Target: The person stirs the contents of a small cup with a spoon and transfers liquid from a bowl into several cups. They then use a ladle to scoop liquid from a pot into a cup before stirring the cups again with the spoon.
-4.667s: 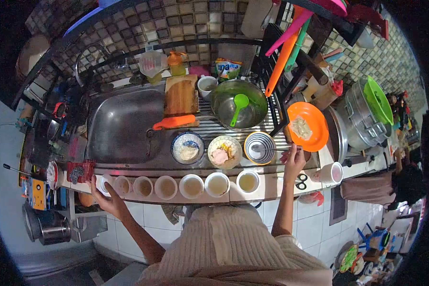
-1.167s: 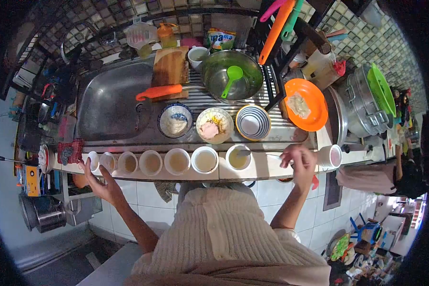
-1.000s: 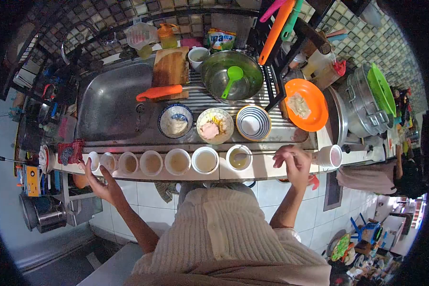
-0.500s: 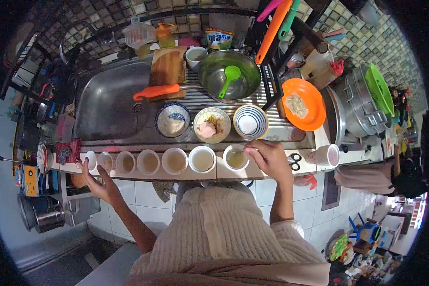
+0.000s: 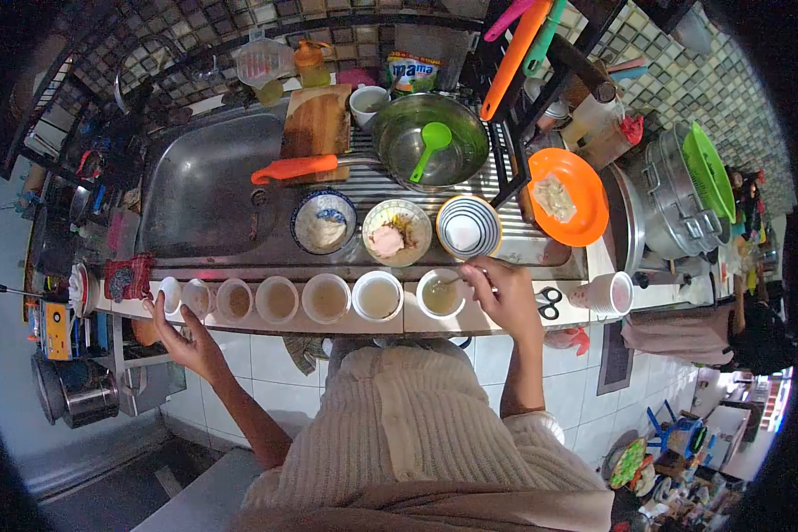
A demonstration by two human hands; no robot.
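My right hand (image 5: 501,297) is closed on a thin spoon (image 5: 453,281), whose tip dips into the pale liquid of the white cup (image 5: 441,295) at the right end of the row. At the far left, my left hand (image 5: 186,341) has its fingers apart beside the leftmost white cups (image 5: 170,294). Between the hands, several more cups of cloudy liquid line the counter edge, such as this one (image 5: 377,295). Behind them stand a blue-rimmed bowl (image 5: 324,222), a bowl with a pink lump (image 5: 397,232) and a striped bowl (image 5: 468,228) with white contents.
Black scissors (image 5: 549,303) and stacked cups (image 5: 610,293) are at the right. An orange plate (image 5: 593,188) lies behind them. A steel pan (image 5: 473,144) holds a green ladle (image 5: 432,142). Left are the sink (image 5: 206,186) and a cutting board (image 5: 314,124).
My right hand has shifted slightly to the right, and the spoon's handle now shows more clearly at the cup. My left hand has barely moved. The whole view has shifted slightly.
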